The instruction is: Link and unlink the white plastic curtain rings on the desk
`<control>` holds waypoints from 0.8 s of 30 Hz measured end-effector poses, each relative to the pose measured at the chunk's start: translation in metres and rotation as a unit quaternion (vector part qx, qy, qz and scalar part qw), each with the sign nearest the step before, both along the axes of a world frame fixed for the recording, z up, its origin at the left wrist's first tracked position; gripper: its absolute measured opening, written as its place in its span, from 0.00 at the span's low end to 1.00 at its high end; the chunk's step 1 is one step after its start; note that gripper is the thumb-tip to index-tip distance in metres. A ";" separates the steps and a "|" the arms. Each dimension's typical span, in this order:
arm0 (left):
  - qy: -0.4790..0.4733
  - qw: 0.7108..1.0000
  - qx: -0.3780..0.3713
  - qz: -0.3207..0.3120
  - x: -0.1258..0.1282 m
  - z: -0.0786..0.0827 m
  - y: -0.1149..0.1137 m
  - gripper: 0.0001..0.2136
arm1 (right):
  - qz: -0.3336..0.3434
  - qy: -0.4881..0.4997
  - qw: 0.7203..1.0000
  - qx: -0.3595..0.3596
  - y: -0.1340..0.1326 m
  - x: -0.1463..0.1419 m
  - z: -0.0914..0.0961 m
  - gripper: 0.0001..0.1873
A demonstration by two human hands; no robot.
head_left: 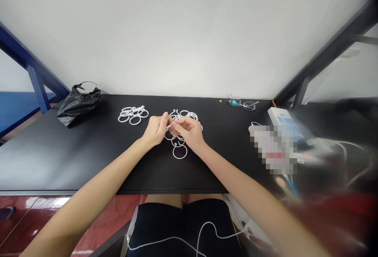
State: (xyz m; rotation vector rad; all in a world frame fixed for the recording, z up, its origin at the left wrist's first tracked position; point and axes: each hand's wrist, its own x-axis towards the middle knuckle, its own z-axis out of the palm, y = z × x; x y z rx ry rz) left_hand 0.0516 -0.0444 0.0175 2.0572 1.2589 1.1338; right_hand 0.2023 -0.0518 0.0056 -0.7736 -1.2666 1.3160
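Several white plastic rings (pixel 180 152) lie just beneath both hands' fingers (pixel 178 123).

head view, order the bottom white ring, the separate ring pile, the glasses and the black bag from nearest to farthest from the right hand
From the right hand:
1. Bottom white ring, just below it on the tabletop
2. Tie, too close to call: separate white ring pile, to the left; glasses, to the right
3. Black plastic bag, far left

Just the one head-worn cam here, perched above the person's lap (pixel 183 225) and tipped forward and down, so the left hand (pixel 155 130) and right hand (pixel 189 131) sit pretty close, mid-shot. It looks out across the black desk (pixel 59 158) to the white wall (pixel 189 32) on the far side.
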 end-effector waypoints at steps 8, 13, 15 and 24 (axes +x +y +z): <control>-0.012 0.999 -0.022 -0.022 0.001 0.001 0.000 0.29 | 0.012 0.015 1.000 0.013 0.000 0.000 0.000 0.15; 0.009 0.998 0.019 -0.057 -0.001 0.001 0.004 0.24 | -0.009 -0.003 1.000 0.001 0.001 -0.001 -0.001 0.18; 0.017 0.997 0.018 -0.079 -0.001 0.001 0.005 0.21 | -0.023 0.002 1.000 -0.001 0.002 -0.001 -0.003 0.19; 0.050 0.996 -0.032 -0.069 -0.001 0.002 0.004 0.18 | -0.100 0.022 0.994 -0.022 0.006 0.002 0.001 0.14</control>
